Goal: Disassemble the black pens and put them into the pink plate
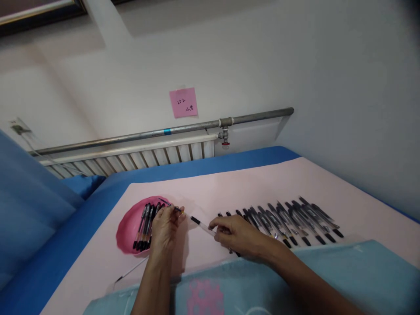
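My left hand [167, 225] is closed in a pinch on a slim dark pen part [169, 203], whose thin end points up and left over the pink dish. My right hand [238, 234] pinches a pen refill [200, 222], whitish with a black stretch near its left end. That end lies close to the fingers of my left hand; whether the two parts touch I cannot tell. Several black-capped pens [146, 225] lie side by side in the pink scalloped dish [126, 229], partly behind my left hand. Beside my right hand stretches a row of pens and pen parts [278, 216].
Pink paper [210, 188] covers the blue table [262, 155]. Another thin white refill [131, 270] lies in front of the dish. Several black caps [320, 239] line the near edge of the row. A light blue cloth [328, 271] lies nearest me; a radiator [147, 158] stands behind.
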